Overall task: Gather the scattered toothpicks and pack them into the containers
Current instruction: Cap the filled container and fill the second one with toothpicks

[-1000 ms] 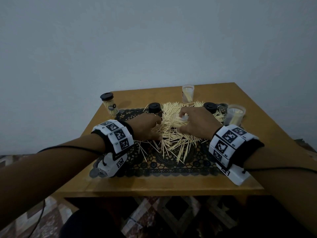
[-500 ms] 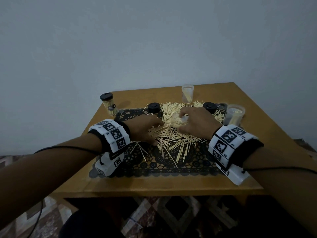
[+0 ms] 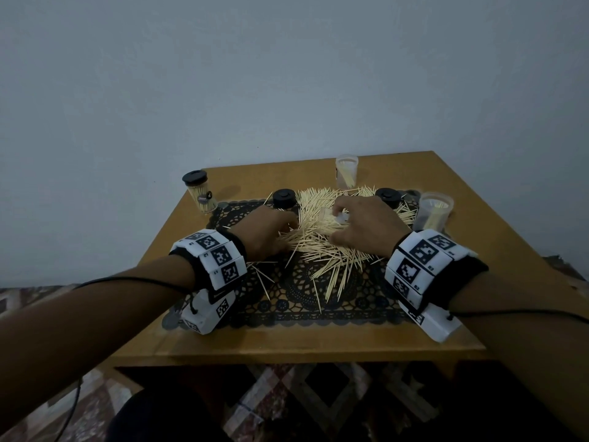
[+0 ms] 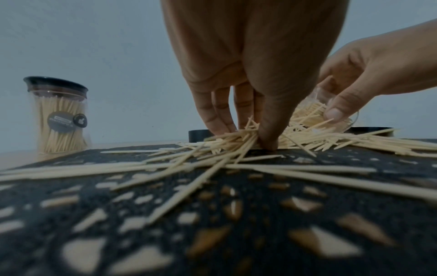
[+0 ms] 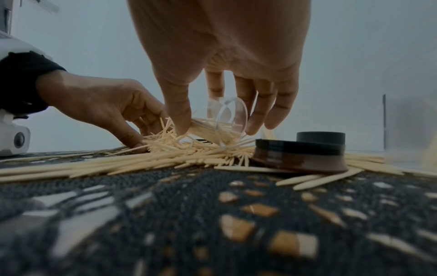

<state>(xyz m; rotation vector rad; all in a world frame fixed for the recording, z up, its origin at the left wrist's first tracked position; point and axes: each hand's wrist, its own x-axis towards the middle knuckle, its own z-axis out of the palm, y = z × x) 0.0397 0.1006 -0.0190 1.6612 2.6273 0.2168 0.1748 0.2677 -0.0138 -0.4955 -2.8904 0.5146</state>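
A heap of pale toothpicks (image 3: 322, 240) lies spread on a black lace mat (image 3: 299, 301). My left hand (image 3: 271, 232) reaches into the heap's left side; in the left wrist view its fingers (image 4: 220, 119) and thumb pinch a bunch of toothpicks (image 4: 238, 138). My right hand (image 3: 360, 226) holds a small clear container (image 5: 230, 121) tipped on its side, mouth toward the left hand, with toothpicks inside it. The clear container (image 4: 331, 114) shows behind my left thumb too.
A lidded full toothpick jar (image 3: 200, 194) stands at the back left of the wooden table (image 3: 287, 342). Two open clear cups with toothpicks stand at the back (image 3: 346, 171) and right (image 3: 434, 212). Two black lids (image 3: 283, 198) (image 3: 387, 196) lie on the mat.
My left hand has slid a little to the left and drawn toothpicks together under its fingers. The right hand with the container has stayed in place.
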